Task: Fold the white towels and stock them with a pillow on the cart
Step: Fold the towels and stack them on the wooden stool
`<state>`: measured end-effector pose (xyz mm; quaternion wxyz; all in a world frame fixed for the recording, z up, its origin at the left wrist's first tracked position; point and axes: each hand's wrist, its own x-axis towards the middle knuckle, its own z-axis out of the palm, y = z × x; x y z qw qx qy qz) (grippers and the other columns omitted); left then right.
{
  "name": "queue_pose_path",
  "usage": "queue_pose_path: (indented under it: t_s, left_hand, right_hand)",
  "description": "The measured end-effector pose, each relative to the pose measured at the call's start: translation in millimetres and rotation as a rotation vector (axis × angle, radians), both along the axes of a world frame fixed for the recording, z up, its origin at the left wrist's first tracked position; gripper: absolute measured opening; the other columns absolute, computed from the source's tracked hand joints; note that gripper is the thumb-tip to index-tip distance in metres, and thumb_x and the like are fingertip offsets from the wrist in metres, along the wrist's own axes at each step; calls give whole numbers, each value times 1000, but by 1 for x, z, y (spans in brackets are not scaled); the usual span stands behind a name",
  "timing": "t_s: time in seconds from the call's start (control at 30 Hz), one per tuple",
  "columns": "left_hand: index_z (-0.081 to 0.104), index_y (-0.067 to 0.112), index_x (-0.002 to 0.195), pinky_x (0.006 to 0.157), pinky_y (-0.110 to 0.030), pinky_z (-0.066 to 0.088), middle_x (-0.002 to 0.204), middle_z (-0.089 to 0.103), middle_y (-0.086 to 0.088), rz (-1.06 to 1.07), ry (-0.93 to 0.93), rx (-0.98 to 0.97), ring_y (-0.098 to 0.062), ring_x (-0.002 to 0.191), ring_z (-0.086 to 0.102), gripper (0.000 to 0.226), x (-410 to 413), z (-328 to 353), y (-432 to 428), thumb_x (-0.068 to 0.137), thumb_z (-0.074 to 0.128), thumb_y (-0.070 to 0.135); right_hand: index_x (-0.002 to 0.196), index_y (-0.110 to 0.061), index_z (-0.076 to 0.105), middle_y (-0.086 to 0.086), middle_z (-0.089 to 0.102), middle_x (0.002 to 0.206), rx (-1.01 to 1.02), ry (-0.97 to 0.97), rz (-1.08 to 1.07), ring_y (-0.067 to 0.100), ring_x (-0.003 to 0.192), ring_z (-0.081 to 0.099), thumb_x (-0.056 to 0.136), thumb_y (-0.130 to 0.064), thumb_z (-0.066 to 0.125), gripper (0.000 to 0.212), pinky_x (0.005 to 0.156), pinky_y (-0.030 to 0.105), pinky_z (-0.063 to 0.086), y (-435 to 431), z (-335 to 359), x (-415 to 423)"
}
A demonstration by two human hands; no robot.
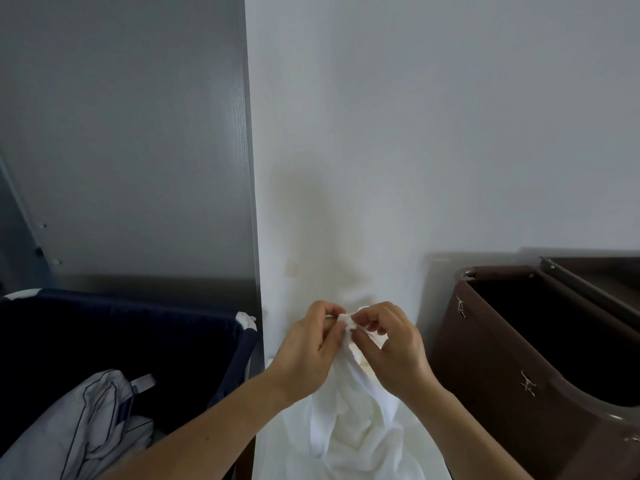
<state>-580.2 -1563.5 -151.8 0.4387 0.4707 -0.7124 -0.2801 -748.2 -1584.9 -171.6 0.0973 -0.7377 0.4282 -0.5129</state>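
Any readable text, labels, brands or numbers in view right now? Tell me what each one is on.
None can be read.
Small tag on the white bedding in the dark blue bin: blank or too blurred to read.
White towel, gripped by the left hand and right hand: no print visible.
Brown bin: no label visible.

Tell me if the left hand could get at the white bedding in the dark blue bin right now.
Probably not at once. The left hand pinches the white towel together with the right hand. Once it lets go, the white bedding lies uncovered in the open-topped dark blue bin on that side.
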Motion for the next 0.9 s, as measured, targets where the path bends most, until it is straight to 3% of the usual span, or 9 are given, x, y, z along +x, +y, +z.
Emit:
queue_pose_path:
  t_s: [0.13,0.3,0.53,0.67,0.8,0.9]
  left_hand:
    - [54,24,113,78,-24,54,97,66,12,29,9,10,-1,88,63,17,1,2,-4,104,43,32]
    - [54,20,114,76,-30,54,94,66,8,72,-140,-46,-6,83,63,19,4,5,-8,104,41,31]
    - [52,22,121,80,-39,56,99,69,7,-66,-171,-1,-11,88,67,24,5,4,-6,104,41,35]
    - [42,24,127,84,-34,56,108,65,10,-100,-293,48,-8,95,64,43,2,5,-7,90,60,40]
    - [49,23,116,76,-31,56,99,68,7,-51,-255,5,-7,87,66,25,1,5,-12,98,54,39]
    - [54,23,110,76,-26,57,95,69,6,-15,-127,34,-9,86,67,17,-3,11,-16,95,60,27]
  right_hand:
    - [83,-27,68,-21,61,81,-89,22,-72,1,84,57,77,-20,73,11,72,8,42,-1,-1,2]
    - [80,-21,68,-18,62,79,-150,32,-66,3,80,58,70,-15,72,12,69,14,46,-3,2,5]
    - [83,-29,72,-19,65,81,-127,25,-19,5,80,63,72,-16,73,17,68,24,53,-7,-1,-1]
    - [89,-33,69,-26,62,79,-109,24,-1,3,78,62,72,-18,74,23,67,19,51,-9,-1,-3]
    - [79,-44,66,-19,67,83,-3,8,37,6,80,61,78,-21,82,28,69,12,44,-10,4,-6]
    - [93,-52,56,-21,66,91,67,-2,4,2,93,58,81,-29,81,36,76,9,40,-10,7,-4]
